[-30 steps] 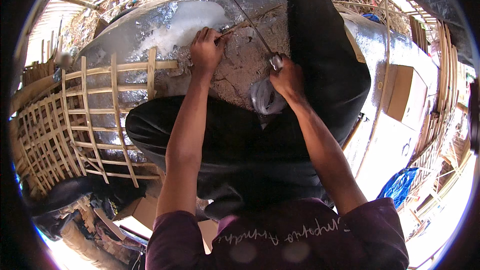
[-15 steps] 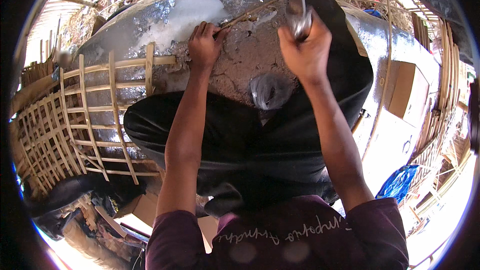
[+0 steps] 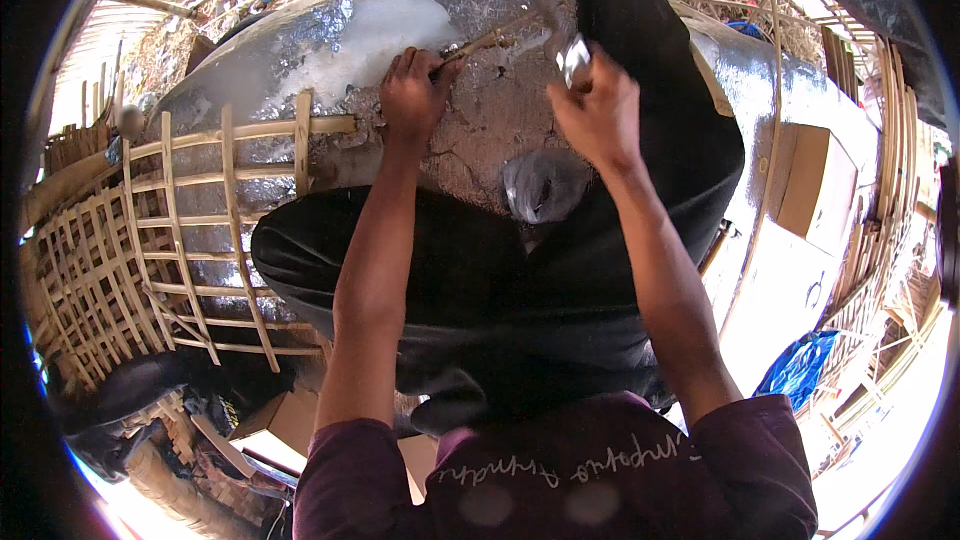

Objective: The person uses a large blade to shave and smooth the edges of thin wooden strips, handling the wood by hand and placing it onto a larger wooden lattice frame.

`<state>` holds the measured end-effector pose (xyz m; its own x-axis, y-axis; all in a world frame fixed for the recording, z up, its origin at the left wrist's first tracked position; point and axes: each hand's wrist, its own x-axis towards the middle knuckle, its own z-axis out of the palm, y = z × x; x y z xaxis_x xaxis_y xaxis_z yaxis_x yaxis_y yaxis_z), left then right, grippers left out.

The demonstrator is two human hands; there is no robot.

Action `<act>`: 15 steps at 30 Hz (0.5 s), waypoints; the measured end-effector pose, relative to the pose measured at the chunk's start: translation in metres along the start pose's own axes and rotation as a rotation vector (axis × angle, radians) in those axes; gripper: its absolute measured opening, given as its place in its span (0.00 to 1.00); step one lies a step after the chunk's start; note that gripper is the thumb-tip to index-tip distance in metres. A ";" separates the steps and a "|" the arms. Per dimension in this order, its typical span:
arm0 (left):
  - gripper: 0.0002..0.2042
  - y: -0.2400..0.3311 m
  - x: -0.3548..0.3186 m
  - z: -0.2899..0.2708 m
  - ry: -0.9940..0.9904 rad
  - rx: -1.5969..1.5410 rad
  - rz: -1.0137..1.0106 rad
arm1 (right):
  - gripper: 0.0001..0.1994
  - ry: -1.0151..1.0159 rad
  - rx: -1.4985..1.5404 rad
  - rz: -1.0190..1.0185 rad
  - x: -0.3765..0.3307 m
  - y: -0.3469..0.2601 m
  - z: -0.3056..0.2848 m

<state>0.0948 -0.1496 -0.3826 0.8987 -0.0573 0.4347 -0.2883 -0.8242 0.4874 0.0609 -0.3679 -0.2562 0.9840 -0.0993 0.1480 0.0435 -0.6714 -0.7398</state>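
Note:
My left hand [image 3: 412,98] is closed around the near end of a thin bamboo stick [image 3: 492,37], which slants away to the right just above the brown ground [image 3: 470,130]. My right hand [image 3: 603,115] grips the shiny metal handle of a large knife [image 3: 574,58]. Its long dark blade, smeared by motion, points up and to the left and crosses the picture near the stick's far end. Whether blade and stick touch, I cannot tell. A crumpled clear plastic bag [image 3: 543,187] lies between my black-trousered legs.
A bamboo lattice [image 3: 229,190] lies left of my knee, with woven bamboo [image 3: 85,280] beyond it. My outstretched leg [image 3: 635,30] runs close beside the knife hand. To the right are a cardboard box [image 3: 800,180] and blue plastic [image 3: 797,368]. Dry straw lines the far edge.
My right hand has come down and slightly left, and the knife has swung leftward from upright to slanting across near the stick's end. The left hand has barely moved, still holding the stick.

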 end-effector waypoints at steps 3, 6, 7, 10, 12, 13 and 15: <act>0.15 0.000 -0.001 -0.003 -0.022 -0.006 -0.038 | 0.08 0.046 0.105 -0.064 0.015 -0.023 -0.009; 0.15 -0.002 -0.004 -0.002 -0.023 -0.012 -0.019 | 0.08 -0.011 0.093 0.053 -0.014 0.014 0.015; 0.15 -0.002 -0.001 -0.001 -0.009 -0.011 0.002 | 0.09 -0.080 -0.102 0.120 -0.035 0.038 0.029; 0.15 -0.005 0.002 0.002 -0.030 0.024 -0.019 | 0.15 -0.247 -0.136 0.335 -0.044 0.049 0.032; 0.15 -0.006 0.000 0.004 -0.029 0.052 -0.039 | 0.15 -0.350 -0.224 0.411 -0.034 0.041 0.022; 0.14 -0.006 -0.001 0.004 -0.023 0.079 -0.058 | 0.16 -0.357 -0.164 0.400 -0.037 0.039 0.020; 0.14 0.000 0.003 0.000 -0.027 0.074 -0.031 | 0.15 -0.328 -0.146 0.352 -0.035 0.036 0.011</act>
<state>0.0973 -0.1497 -0.3812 0.9156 -0.0456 0.3995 -0.2362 -0.8651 0.4425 0.0300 -0.3807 -0.2956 0.9382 -0.1174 -0.3256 -0.3020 -0.7370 -0.6047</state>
